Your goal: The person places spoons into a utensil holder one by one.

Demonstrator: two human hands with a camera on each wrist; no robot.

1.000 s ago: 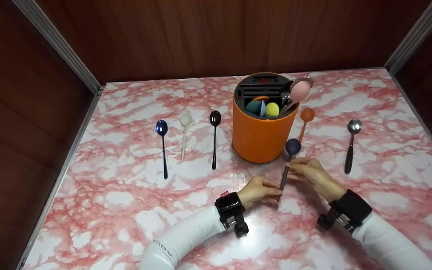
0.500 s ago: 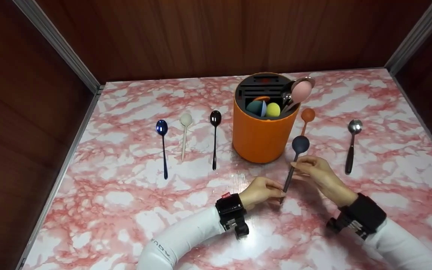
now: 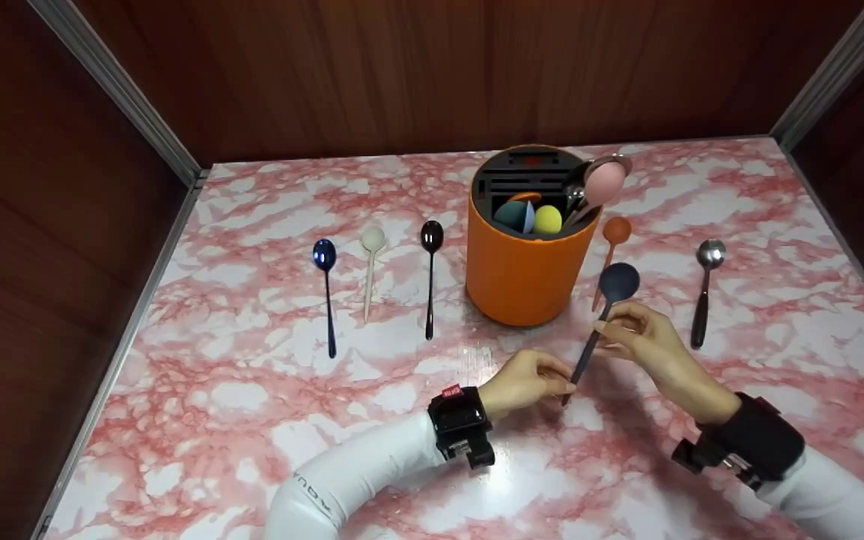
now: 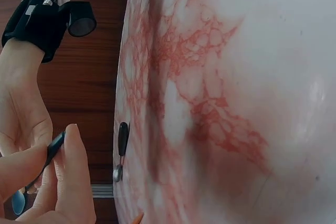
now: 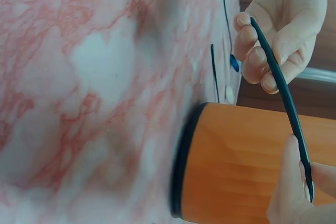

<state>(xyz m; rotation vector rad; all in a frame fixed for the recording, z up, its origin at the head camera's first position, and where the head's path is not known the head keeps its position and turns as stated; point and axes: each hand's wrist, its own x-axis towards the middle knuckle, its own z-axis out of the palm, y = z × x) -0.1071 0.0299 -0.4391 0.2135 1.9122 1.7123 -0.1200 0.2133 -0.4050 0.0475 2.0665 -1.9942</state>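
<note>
A dark grey-blue spoon (image 3: 619, 283) is held between both hands in front of the orange utensil holder (image 3: 518, 281). My left hand (image 3: 526, 382) pinches the lower end of its handle. Higher up, just below the bowl, my right hand (image 3: 646, 337) pinches the spoon between thumb and fingers. The spoon tilts with its bowl up and to the right, raised over the table in the wrist views. In the right wrist view its dark handle (image 5: 283, 90) runs from the left hand's fingers to the right hand's. An orange spoon (image 3: 616, 230) lies behind it, partly overlapped.
A blue spoon (image 3: 325, 255), a cream spoon (image 3: 373, 240) and a black spoon (image 3: 432, 236) lie left of the holder. A steel spoon with a dark handle (image 3: 700, 319) lies at the right. The holder bears several utensils, including a pink spoon (image 3: 604, 184). Wooden walls (image 3: 432, 75) enclose the marbled table.
The spoon's bowl has swung right and slightly up, tilting it more, as my right hand moved right. My left hand has stayed almost in place on the handle's end.
</note>
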